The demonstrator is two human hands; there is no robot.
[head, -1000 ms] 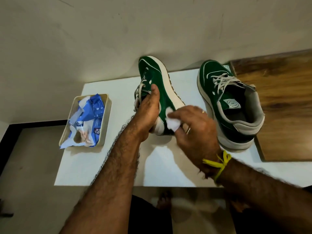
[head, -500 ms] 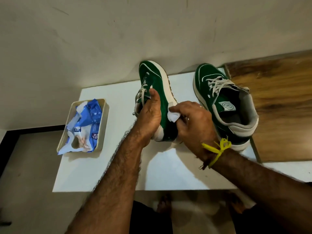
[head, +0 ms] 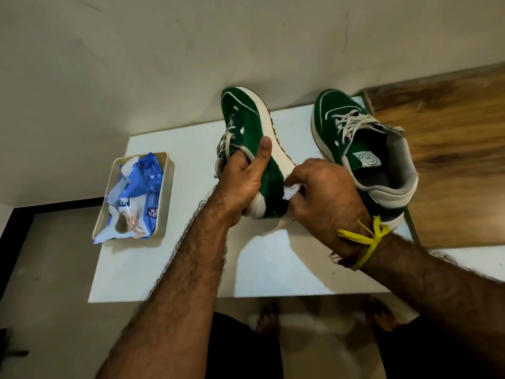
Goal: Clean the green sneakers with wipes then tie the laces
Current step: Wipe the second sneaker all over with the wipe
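My left hand [head: 243, 181] grips a green sneaker [head: 247, 119] with a white sole, tilted on its side over the white table [head: 273, 263]; my fingers are inside its opening, my thumb on the green upper. My right hand [head: 325, 195] is shut on a small white wipe [head: 291, 190] and presses it against this sneaker's heel side. The second green sneaker [head: 355, 149] stands upright to the right, its white laces loose and untied. A yellow thread is tied round my right wrist.
A beige tray [head: 167, 192] at the table's left holds a blue and white wipes pack [head: 136, 195]. A wooden surface [head: 451, 160] adjoins the table on the right. The wall stands right behind the sneakers. My bare feet show below the table's front edge.
My right hand has slid the wipe along the held sneaker's side, up toward the sole and back down to the heel. My left hand keeps its grip. The view has shifted slightly.
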